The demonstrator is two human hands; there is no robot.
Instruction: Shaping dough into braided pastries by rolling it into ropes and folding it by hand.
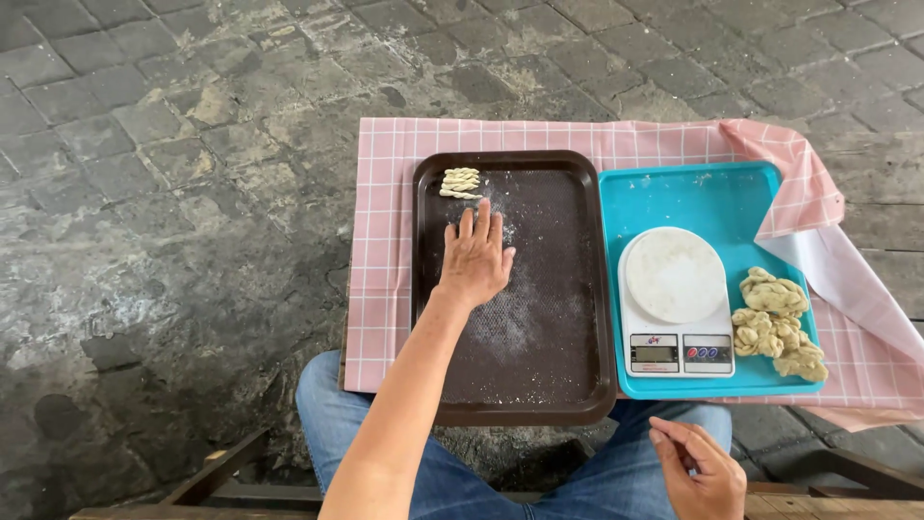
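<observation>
Dough twist (460, 183) lies just beyond left hand (475, 258) on brown tray (568, 289).

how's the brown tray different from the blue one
The brown tray is dark, dusted with flour, and holds only one small twisted dough piece, with the left hand flat on it. The blue tray is bright turquoise, shorter, and carries a white kitchen scale and a pile of dough lumps. Both are rectangular, side by side on the pink checked cloth.
</observation>
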